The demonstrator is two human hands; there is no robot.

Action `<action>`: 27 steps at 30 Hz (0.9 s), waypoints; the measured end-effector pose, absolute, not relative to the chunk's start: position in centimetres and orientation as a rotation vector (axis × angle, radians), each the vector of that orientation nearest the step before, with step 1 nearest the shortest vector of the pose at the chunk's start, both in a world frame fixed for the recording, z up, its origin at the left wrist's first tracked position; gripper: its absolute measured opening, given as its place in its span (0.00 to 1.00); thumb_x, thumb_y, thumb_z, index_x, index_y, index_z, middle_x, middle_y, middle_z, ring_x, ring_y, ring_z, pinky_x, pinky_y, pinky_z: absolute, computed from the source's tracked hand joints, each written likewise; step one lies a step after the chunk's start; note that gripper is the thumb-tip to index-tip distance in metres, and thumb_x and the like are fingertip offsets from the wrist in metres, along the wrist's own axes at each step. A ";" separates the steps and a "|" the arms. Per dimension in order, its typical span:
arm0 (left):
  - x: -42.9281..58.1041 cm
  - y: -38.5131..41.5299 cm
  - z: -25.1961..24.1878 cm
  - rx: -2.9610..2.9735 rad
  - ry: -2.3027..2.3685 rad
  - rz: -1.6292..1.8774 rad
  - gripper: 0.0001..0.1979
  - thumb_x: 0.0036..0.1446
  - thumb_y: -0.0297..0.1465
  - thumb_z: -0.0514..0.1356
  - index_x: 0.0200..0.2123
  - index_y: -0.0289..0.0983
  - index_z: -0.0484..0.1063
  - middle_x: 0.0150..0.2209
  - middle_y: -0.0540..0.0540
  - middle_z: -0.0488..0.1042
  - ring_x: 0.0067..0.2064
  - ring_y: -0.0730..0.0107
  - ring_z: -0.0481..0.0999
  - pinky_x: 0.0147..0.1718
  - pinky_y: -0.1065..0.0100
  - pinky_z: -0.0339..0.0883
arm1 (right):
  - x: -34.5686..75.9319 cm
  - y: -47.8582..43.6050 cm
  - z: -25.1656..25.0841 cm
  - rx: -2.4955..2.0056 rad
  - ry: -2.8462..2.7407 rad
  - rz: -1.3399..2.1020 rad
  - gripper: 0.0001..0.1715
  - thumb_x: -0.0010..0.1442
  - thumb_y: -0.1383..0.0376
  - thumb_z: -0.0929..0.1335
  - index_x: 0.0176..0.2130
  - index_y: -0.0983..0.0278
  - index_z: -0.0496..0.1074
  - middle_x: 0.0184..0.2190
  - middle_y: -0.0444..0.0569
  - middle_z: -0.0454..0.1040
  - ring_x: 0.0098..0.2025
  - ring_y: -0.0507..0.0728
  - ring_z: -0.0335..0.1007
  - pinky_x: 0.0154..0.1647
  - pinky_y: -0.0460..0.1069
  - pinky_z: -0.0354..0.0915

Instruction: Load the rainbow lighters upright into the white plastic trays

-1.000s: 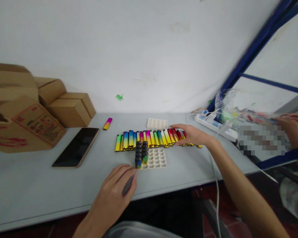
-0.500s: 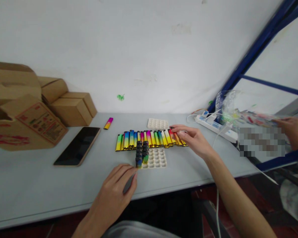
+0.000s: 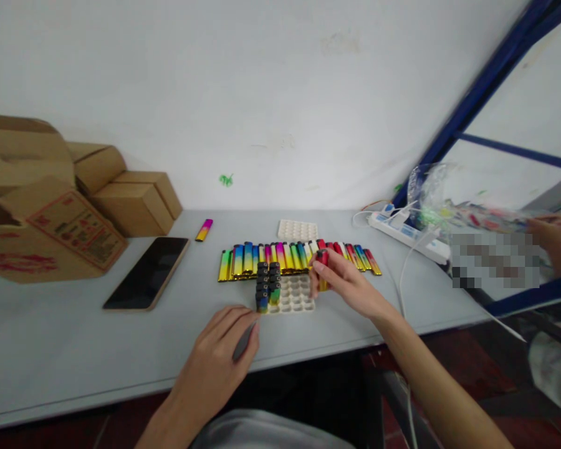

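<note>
- Watching the head cam, the only feed I've got here: the right hand (image 3: 345,287) is over the middle of the pale grey table (image 3: 75,349). Its thumb and fingers are pinched round a red-capped lighter (image 3: 323,258) with a shiny yellow body.
- That lighter is held upright, red end up. It's just off the right edge of the white plastic tray (image 3: 295,298) with round sockets, in front of the lighters lying on the table.
- The left hand (image 3: 217,355) rests near the front edge of the table, just in front of the tray's left corner. Its fingers are loosely curled and point at the tray.
- A grey sliver shows between that thumb and forefinger. Honestly can't tell if it's something held or just shadow.
- The left side of the tray holds two columns of black-capped lighters (image 3: 268,284) standing upright, packed against each other.
- Right behind the tray is a long row of rainbow metallic lighters (image 3: 243,260), lying side by side and touching.
- Behind that row sits a second white socket tray (image 3: 298,229). A single pink-and-yellow lighter (image 3: 204,230) lies apart to the left.
- Further left, a black smartphone (image 3: 147,273) with a tan edge lies flat. Brown cardboard boxes (image 3: 131,199) sit against the wall.
- Off to the right are a white power strip (image 3: 402,234) with cables, a clear plastic bag (image 3: 430,190) and a blue metal frame (image 3: 472,106).
- Another person's hand (image 3: 558,240) shows at the far right edge, well apart from the wearer's hands.
</note>
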State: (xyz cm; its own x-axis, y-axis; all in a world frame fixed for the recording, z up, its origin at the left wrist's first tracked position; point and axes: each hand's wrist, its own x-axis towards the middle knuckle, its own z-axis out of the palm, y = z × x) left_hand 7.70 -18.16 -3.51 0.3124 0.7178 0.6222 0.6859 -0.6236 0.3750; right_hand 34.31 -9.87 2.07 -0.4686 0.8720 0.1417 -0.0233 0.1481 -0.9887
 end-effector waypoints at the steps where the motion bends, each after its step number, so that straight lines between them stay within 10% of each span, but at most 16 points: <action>1: 7.7 -18.2 -3.5 2.511 1.341 1.223 0.08 0.67 0.23 0.59 0.47 0.36 0.75 0.42 0.43 0.78 0.47 0.62 0.77 0.53 0.60 0.73 | 34.0 -9.9 1.9 -0.840 -1.603 1.452 0.18 0.71 0.49 0.67 0.38 0.60 0.64 0.26 0.39 0.68 0.26 0.50 0.66 0.31 0.47 0.67; 5: 7.8 -18.2 -3.3 2.500 1.333 1.212 0.08 0.68 0.23 0.59 0.48 0.36 0.74 0.42 0.43 0.78 0.47 0.62 0.77 0.52 0.59 0.73 | 33.1 -9.7 1.3 -0.989 -1.510 1.365 0.26 0.68 0.44 0.67 0.31 0.59 0.60 0.21 0.35 0.54 0.20 0.48 0.47 0.18 0.45 0.48; 27: 7.7 -18.1 -3.6 2.506 1.332 1.196 0.09 0.68 0.23 0.59 0.48 0.36 0.74 0.44 0.43 0.78 0.48 0.61 0.77 0.54 0.58 0.72 | 32.3 -9.3 0.6 -1.284 -1.693 0.830 0.26 0.67 0.51 0.64 0.22 0.60 0.56 0.19 0.38 0.53 0.23 0.50 0.48 0.25 0.48 0.45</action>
